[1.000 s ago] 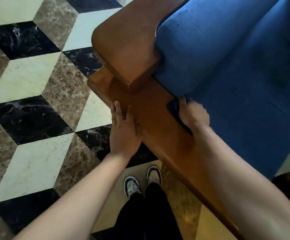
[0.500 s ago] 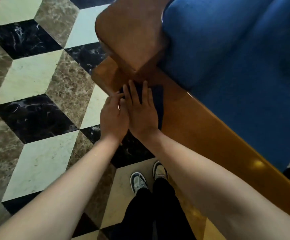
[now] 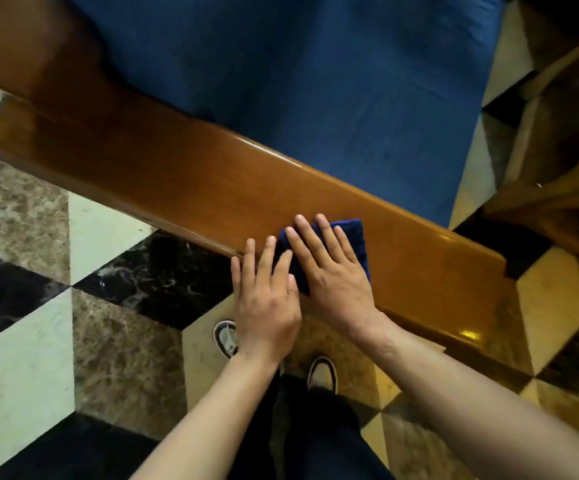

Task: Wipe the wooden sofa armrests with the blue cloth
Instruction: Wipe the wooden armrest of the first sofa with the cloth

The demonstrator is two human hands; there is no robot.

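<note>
The glossy wooden sofa armrest (image 3: 177,178) runs diagonally from upper left to lower right. A folded dark blue cloth (image 3: 357,237) lies flat on it near its front end. My right hand (image 3: 329,271) presses on the cloth with straight, spread fingers and covers most of it. Just to its left, my left hand (image 3: 264,292) lies flat with its fingertips on the armrest's near edge, its index finger touching the cloth's left side.
The blue sofa seat cushion (image 3: 315,81) lies beyond the armrest. A patterned marble floor (image 3: 39,358) spreads below and to the left, with my shoes (image 3: 322,372) on it. A wooden furniture piece (image 3: 558,150) stands at the right edge.
Both hands and the cloth have slid along the armrest, away from the raised back corner toward its front end. The view has shifted with them.
</note>
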